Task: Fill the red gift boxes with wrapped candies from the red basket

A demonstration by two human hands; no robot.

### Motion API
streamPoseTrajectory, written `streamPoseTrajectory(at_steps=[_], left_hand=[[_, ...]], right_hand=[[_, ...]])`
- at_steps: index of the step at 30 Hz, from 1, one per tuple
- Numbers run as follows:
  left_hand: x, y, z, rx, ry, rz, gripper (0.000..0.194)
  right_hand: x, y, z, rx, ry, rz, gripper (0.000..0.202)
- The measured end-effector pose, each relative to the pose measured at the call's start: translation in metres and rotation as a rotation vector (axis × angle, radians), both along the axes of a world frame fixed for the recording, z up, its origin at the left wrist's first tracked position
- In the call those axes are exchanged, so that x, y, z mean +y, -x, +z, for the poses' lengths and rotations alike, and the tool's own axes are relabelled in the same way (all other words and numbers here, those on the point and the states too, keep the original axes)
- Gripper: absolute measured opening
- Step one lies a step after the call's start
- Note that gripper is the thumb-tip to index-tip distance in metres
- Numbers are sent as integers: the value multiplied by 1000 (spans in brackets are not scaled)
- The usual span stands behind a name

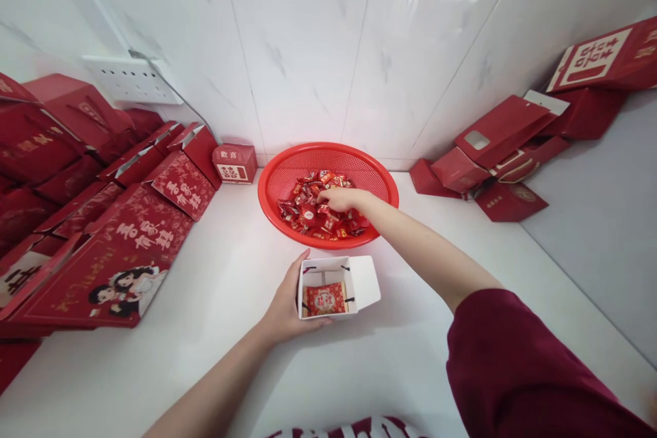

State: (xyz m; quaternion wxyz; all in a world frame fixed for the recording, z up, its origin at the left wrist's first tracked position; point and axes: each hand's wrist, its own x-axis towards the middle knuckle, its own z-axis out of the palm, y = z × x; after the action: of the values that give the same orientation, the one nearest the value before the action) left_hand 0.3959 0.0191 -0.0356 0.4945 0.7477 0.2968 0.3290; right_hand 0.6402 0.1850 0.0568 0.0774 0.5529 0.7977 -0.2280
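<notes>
My left hand (285,308) is closed around the left side of a small white open-topped box (336,263), thumb along its far left corner and fingers under its near edge. Inside the box lies a red and gold wrapped packet (325,299). Short dark cord ends show on its inner walls, and a white flap (364,280) sticks out to the right. My right hand (339,200) reaches into a red plastic basket (328,150), its fingers curled down among red wrapped candies (318,219). Whatever its fingertips hold, if anything, is hidden.
Many red gift boxes (154,239) crowd the left side. One small red box (235,164) stands left of the basket. More red boxes (493,133) are piled at the right against the tiled wall (308,41). A power strip (132,80) with a cable hangs at the upper left.
</notes>
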Motion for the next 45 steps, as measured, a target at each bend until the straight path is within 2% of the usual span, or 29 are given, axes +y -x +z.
streamPoseTrajectory(at_steps=[2,4,6,8,13,18,26,31,33,35,37,39,41,45], left_hand=[[0,0,0,-2,7,0,118],[0,0,-1,-2,6,-1,118],[0,1,-1,5,5,-2,118],[0,1,-1,10,8,-7,117],[0,1,0,9,8,-12,115],[0,0,-1,7,-2,-13,115],[-2,-4,3,-32,20,-7,114],[-2,-5,3,-15,-6,12,115],[-2,-5,2,-20,-4,13,116],[-1,-6,0,-39,6,7,116],[-1,-7,0,-53,12,-3,117],[-2,-7,2,-54,17,-8,116],[-2,-7,4,-40,17,-10,116],[-3,-5,3,-20,-1,3,114]], right_hand=[[0,1,-8,-30,-9,22,38],[-1,1,-13,-53,-22,51,52],[-2,2,-16,-76,-37,72,67],[-3,3,-16,-97,-56,78,72],[-7,5,-10,-99,-107,63,51],[-22,1,7,-33,-208,-10,31],[-84,-14,33,216,-416,-61,22],[-146,-21,51,612,-597,-243,19],[-171,-18,59,709,-591,-273,20],[-190,-11,62,731,-518,-238,22],[-200,-3,58,770,-420,-190,23],[-204,4,48,842,-394,-153,32],[-206,6,34,861,-488,-112,39],[-218,-1,3,700,-764,20,43]])
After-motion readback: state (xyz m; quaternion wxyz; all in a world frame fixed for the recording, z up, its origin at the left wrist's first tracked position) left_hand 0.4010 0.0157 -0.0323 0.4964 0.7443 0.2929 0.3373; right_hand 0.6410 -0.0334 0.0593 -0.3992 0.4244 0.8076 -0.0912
